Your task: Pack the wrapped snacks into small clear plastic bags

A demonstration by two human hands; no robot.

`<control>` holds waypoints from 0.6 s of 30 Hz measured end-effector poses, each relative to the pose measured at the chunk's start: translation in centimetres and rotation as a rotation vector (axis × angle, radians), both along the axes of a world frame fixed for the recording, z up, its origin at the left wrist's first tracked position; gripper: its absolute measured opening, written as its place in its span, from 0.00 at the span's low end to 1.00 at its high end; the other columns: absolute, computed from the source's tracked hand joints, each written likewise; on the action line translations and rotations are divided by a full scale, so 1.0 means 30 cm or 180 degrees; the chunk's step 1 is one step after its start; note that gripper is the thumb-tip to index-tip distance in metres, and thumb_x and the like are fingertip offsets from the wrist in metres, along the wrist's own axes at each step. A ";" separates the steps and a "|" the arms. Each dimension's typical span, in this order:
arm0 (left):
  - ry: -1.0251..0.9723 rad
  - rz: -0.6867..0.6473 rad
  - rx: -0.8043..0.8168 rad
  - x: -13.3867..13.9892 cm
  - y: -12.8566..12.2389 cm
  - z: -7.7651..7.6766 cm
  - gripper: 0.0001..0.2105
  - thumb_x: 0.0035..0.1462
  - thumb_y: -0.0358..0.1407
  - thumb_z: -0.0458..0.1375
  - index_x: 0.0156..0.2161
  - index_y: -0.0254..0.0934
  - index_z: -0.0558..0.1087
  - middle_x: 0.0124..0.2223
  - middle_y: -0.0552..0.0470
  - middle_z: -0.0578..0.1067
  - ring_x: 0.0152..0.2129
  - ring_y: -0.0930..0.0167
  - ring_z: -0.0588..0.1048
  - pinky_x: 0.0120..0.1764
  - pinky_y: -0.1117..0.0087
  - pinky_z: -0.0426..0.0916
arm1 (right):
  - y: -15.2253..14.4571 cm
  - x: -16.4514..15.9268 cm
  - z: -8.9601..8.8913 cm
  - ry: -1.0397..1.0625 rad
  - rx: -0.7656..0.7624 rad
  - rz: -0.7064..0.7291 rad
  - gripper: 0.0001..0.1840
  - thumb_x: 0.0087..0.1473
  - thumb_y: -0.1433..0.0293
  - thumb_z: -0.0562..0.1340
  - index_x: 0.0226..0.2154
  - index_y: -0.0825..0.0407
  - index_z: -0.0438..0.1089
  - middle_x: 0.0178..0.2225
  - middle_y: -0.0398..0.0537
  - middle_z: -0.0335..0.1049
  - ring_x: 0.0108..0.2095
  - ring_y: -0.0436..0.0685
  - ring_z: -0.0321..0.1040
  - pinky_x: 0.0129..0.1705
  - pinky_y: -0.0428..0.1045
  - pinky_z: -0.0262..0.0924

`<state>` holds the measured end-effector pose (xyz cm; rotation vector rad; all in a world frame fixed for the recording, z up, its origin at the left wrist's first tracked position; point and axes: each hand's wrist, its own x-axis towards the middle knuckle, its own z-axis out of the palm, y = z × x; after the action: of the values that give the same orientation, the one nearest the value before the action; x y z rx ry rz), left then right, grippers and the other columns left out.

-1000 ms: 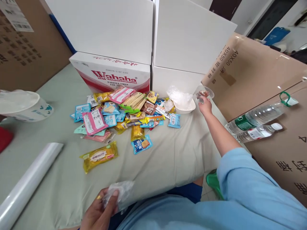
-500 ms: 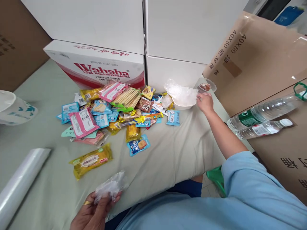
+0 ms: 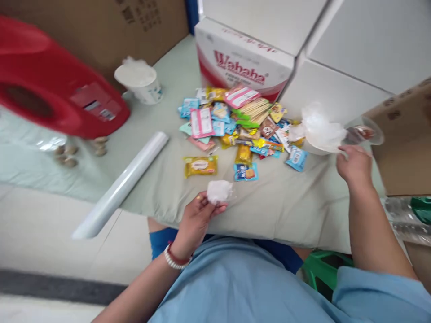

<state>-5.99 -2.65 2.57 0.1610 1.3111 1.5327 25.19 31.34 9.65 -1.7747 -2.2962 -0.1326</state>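
My left hand (image 3: 198, 211) pinches a small crumpled clear plastic bag (image 3: 219, 191), which looks white and bunched, above the table's front part. My right hand (image 3: 355, 166) is closed at the right rim of a white bowl (image 3: 318, 147). Crumpled clear plastic bags (image 3: 323, 128) heap up inside that bowl. Left of it lies a pile of packaged snacks (image 3: 222, 119) with a bundle of wooden skewers (image 3: 254, 111) on top. A yellow snack packet (image 3: 200, 166) and a blue snack packet (image 3: 245, 172) lie near my left hand.
A clear plastic container (image 3: 365, 131) with something reddish stands beyond my right hand. A roll of plastic film (image 3: 121, 186) juts over the table's left front edge. Behind are a Wahaha box (image 3: 242, 67), a paper cup (image 3: 143, 83) and a red jug (image 3: 60, 85).
The view has swung left, bringing the red jug and floor into sight. My left hand still holds the plastic bag, now lifted nearer the snacks; my right hand remains at the bowl.
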 end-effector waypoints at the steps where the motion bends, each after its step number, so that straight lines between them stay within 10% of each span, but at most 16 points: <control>1: -0.0030 -0.0026 0.0023 -0.001 0.008 -0.006 0.25 0.48 0.47 0.74 0.44 0.34 0.72 0.39 0.49 0.81 0.35 0.69 0.82 0.43 0.67 0.80 | -0.079 -0.012 -0.006 0.0192 0.0226 0.0026 0.21 0.62 0.65 0.53 0.50 0.37 0.77 0.54 0.63 0.76 0.63 0.69 0.67 0.67 0.66 0.55; 3: -0.0038 -0.0145 0.0061 -0.001 0.019 -0.017 0.25 0.49 0.48 0.73 0.43 0.34 0.71 0.36 0.51 0.80 0.31 0.71 0.80 0.39 0.70 0.78 | -0.271 -0.066 -0.034 0.1329 0.0066 0.0425 0.13 0.64 0.57 0.57 0.45 0.27 0.77 0.48 0.51 0.79 0.53 0.67 0.74 0.60 0.66 0.65; 8: 0.0161 -0.0347 0.0219 0.007 0.031 -0.018 0.25 0.51 0.50 0.73 0.44 0.36 0.69 0.31 0.55 0.78 0.27 0.74 0.77 0.32 0.73 0.72 | -0.685 -0.356 -0.184 0.2877 -0.2098 0.1803 0.18 0.61 0.58 0.67 0.53 0.43 0.76 0.55 0.53 0.74 0.53 0.62 0.73 0.54 0.59 0.71; 12: 0.0058 -0.0448 0.0403 0.011 0.026 -0.011 0.24 0.54 0.51 0.70 0.45 0.37 0.68 0.29 0.57 0.76 0.25 0.75 0.74 0.30 0.75 0.68 | -0.742 -0.516 -0.277 0.3440 -0.3368 0.1481 0.33 0.53 0.57 0.74 0.59 0.46 0.70 0.49 0.51 0.75 0.44 0.56 0.74 0.45 0.51 0.71; 18: 0.0093 -0.0114 0.0299 0.009 -0.004 -0.044 0.24 0.60 0.56 0.63 0.50 0.38 0.69 0.40 0.49 0.77 0.30 0.72 0.73 0.31 0.72 0.68 | -0.692 -0.524 -0.220 0.3615 -0.4155 0.1071 0.21 0.47 0.55 0.76 0.37 0.51 0.75 0.29 0.41 0.71 0.28 0.49 0.63 0.30 0.45 0.58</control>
<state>-5.71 -2.76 1.26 0.2662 1.2533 1.5673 9.46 10.58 3.04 -1.0494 -1.6195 2.1519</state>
